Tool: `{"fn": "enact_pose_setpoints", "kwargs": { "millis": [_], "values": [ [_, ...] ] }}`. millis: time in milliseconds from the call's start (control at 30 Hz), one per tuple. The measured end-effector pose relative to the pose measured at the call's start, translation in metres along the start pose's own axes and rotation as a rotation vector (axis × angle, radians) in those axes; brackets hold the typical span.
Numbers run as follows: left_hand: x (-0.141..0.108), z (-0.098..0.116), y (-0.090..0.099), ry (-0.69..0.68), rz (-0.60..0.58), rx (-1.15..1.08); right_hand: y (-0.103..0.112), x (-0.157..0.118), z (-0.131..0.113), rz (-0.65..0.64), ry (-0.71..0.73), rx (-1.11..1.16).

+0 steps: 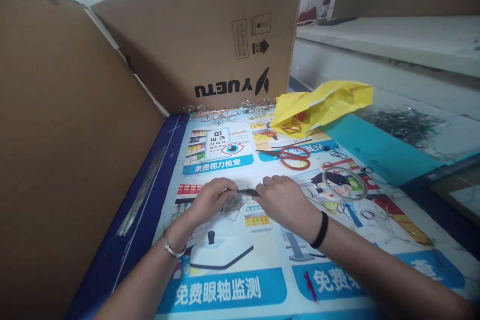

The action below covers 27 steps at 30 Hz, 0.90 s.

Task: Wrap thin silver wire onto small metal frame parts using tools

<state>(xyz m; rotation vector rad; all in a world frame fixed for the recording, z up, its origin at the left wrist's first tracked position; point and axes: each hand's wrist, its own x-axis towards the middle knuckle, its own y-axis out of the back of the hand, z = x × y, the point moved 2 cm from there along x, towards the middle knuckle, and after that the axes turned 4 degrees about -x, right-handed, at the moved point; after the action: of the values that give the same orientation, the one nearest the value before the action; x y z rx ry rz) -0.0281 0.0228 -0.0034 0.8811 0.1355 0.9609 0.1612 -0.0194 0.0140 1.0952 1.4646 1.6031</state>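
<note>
In the middle of the printed sheet (225, 235), my right hand (283, 202) is closed round a small tool with dark, narrow jaws, which look like those of pliers (249, 192). The tool points left, and its handles are hidden in my palm. My left hand (213, 199) pinches at the jaw tips, on what seems to be thin wire. Just below the jaws, a loose tangle of fine silvery wire (235, 203) shows between the hands. Scissors with orange-red handles (296, 157) lie beyond my right hand, blades toward the left.
Tall cardboard panels (195, 40) stand at the left and back. A yellow bag (326, 105) lies at the back right, near a heap of cut wire (405, 125). A wire coil (345, 183) rests right of my hands. Straight wires (144, 190) lie at the left edge.
</note>
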Motion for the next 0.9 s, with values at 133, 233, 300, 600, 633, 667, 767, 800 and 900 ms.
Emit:
{"fn": "enact_pose_setpoints", "kwargs": {
  "millis": [133,233,300,600,633,667,767,800,900],
  "values": [
    [-0.0001,-0.0014,-0.0019,0.053,0.010,-0.039,0.0011,0.0004,-0.0008,-0.011,0.002,-0.010],
    [0.0001,-0.0010,-0.0020,0.090,0.009,-0.061,0.0016,0.0011,-0.0008,-0.032,0.009,-0.021],
    [0.0004,-0.0005,-0.0017,0.112,0.005,-0.078,0.0020,0.0014,-0.0004,-0.032,0.020,-0.024],
    [0.0003,-0.0008,-0.0015,0.144,0.008,-0.130,0.0021,0.0019,0.0008,-0.001,0.041,-0.043],
    [0.0006,-0.0004,-0.0014,0.150,0.007,-0.131,0.0020,0.0017,0.0003,0.002,0.046,-0.045],
    [0.0009,0.0001,-0.0013,0.156,0.005,-0.129,0.0019,0.0014,-0.0005,0.006,0.052,-0.049],
    [0.0019,0.0020,-0.0012,0.173,0.001,-0.117,0.0023,0.0001,-0.0030,0.033,0.062,-0.081],
    [0.0021,0.0025,-0.0011,0.178,0.003,-0.117,0.0026,-0.0004,-0.0037,0.043,0.063,-0.094],
    [0.0025,0.0030,-0.0013,0.192,0.010,-0.143,0.0040,-0.0012,-0.0049,0.053,0.070,-0.120]
  ]
}}
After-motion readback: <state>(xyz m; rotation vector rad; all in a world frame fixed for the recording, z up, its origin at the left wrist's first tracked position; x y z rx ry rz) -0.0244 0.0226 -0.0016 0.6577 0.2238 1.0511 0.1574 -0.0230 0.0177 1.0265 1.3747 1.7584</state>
